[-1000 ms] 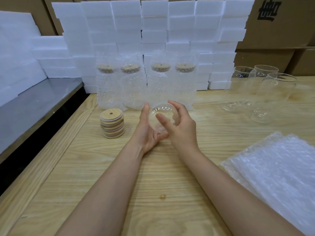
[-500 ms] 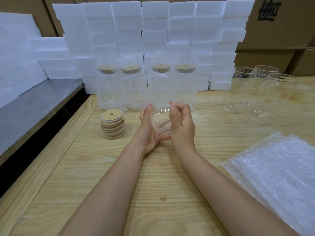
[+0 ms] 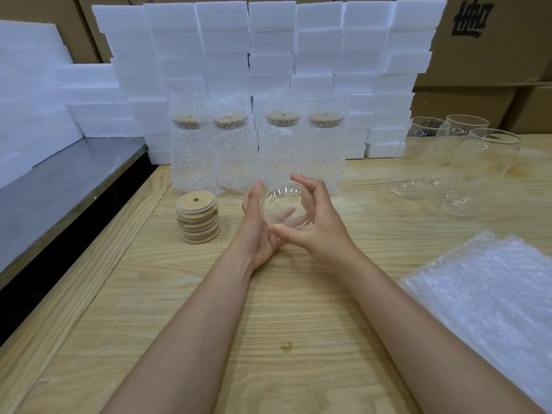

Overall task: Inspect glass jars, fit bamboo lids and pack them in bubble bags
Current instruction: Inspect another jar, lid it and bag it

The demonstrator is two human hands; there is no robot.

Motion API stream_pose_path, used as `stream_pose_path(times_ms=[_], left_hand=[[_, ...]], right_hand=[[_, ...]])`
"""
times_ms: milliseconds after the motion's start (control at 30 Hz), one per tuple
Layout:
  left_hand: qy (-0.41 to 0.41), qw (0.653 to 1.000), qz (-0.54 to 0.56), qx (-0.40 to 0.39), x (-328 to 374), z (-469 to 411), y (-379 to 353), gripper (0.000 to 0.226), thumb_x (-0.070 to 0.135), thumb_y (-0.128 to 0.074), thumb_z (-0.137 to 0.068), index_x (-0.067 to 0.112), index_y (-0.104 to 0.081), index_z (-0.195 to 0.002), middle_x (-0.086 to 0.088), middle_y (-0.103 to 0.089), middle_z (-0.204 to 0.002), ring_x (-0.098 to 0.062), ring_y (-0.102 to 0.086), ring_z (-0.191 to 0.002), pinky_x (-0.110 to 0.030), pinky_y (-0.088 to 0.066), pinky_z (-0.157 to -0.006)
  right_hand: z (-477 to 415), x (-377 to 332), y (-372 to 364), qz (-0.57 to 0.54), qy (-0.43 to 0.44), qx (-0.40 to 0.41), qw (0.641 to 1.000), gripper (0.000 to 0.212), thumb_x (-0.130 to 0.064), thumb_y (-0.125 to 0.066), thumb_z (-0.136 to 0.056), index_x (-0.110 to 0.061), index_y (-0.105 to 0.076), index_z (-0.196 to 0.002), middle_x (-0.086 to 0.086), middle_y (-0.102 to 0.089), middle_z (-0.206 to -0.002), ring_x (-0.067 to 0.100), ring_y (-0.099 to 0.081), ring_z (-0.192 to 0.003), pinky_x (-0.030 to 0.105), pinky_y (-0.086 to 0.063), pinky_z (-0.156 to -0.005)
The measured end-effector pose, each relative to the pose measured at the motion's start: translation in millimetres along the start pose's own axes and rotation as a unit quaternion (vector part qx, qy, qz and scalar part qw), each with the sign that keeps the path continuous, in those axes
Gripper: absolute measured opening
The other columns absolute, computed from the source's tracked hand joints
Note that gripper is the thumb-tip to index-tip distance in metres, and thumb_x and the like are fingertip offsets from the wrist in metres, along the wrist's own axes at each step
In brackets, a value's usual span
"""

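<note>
One glass jar within curled left grip and right grip, lid stack just beside left, table edge beyond.

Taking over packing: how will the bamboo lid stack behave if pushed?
The bamboo lid stack looks slightly staggered, so a push probably slides it apart. The lids seem thin, stiff wood, likely light. Being round, a spilled one may roll.

The pale wooden table bears a stack of bamboo lids just left of the left hand. Beyond both hands stand four lidded jars in bubble bags, backed by stacked white foam blocks. Three empty glass jars stand well beyond the right hand. Flat bubble bags lie nearer, to its right.
</note>
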State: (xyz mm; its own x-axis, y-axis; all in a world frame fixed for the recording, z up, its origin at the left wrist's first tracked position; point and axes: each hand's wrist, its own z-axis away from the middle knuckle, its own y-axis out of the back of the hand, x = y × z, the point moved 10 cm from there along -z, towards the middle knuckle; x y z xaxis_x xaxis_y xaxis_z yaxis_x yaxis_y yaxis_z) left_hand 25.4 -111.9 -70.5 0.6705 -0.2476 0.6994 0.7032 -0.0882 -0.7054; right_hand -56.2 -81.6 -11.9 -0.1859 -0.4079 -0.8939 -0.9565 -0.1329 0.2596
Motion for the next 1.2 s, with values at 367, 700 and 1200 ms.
stream_pose_path(times_ms=[367, 700, 1200], left_hand=[[0.038, 0.996, -0.027, -0.070, -2.4, 3.8, -7.7, 0.071, 0.067, -0.047, -0.073, 0.008, -0.066, -0.108, -0.013, -0.070, -0.092, -0.024, -0.070, -0.073, -0.026, -0.057, -0.056], [0.037, 0.995, -0.063, -0.072, -3.2, 8.7, -11.4, 0.079, 0.069, -0.041, -0.074, 0.009, -0.058, -0.122, -0.019, -0.063, -0.116, -0.021, -0.072, -0.075, -0.022, -0.051, -0.040], [0.030, 0.993, -0.108, -0.034, -4.6, 13.1, -13.7, 0.097, 0.064, -0.049, -0.071, 0.024, -0.013, -0.152, -0.025, -0.059, -0.127, -0.032, -0.070, -0.072, -0.024, -0.048, -0.035]], right_hand=[[0.2, -7.5, 2.0, -0.114, 0.002, -0.095, 0.989, 0.075, 0.004, -0.070, -0.076, -0.035, -0.040, -0.133, -0.006, -0.039, -0.149, 0.006, -0.032, -0.140, 0.036, -0.024, -0.119], [-2.6, -10.9, 11.5, -0.161, 0.017, -0.050, 0.986, 0.044, -0.022, -0.059, -0.078, -0.020, -0.054, -0.122, -0.004, -0.054, -0.133, 0.003, -0.049, -0.126, 0.020, -0.041, -0.103], [-1.1, -9.4, 15.4, -0.061, 0.034, 0.108, 0.992, 0.043, -0.040, -0.072, -0.066, -0.033, -0.042, -0.097, -0.016, -0.047, -0.111, -0.008, -0.044, -0.107, 0.011, -0.036, -0.096]])
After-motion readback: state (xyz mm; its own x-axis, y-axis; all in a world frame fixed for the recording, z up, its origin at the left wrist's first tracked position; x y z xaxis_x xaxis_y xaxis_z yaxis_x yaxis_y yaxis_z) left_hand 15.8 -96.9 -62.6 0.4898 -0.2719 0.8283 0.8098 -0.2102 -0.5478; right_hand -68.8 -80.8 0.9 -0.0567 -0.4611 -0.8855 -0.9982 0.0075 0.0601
